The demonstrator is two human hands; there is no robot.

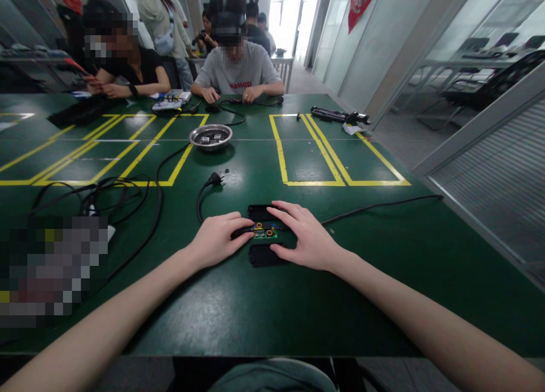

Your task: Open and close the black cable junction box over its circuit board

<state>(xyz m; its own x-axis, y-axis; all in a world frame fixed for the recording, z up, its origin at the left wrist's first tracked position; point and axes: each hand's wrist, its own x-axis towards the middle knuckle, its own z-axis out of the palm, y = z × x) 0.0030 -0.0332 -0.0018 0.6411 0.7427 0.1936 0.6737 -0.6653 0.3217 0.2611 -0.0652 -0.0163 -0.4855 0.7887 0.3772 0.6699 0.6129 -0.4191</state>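
A small green circuit board (265, 233) with copper-coloured coils lies between two black plastic case halves, one behind it (259, 212) and one in front (264, 255). My left hand (221, 238) is closed at the board's left end, thumb and fingers around the black power cable (242, 231) there. With its fingers spread, my right hand (309, 238) reaches over the right side; its fingertips are at the rear half and its thumb is at the front half. Its palm hides part of the board's right end and the cable there.
A power plug (215, 179) on a curved cable lies beyond my left hand. Behind it stands a metal bowl (210, 137) with small metal parts. Coiled black cables (114, 193) lie at left. Another cable (383, 206) runs right. Two people sit across the green table (204, 318).
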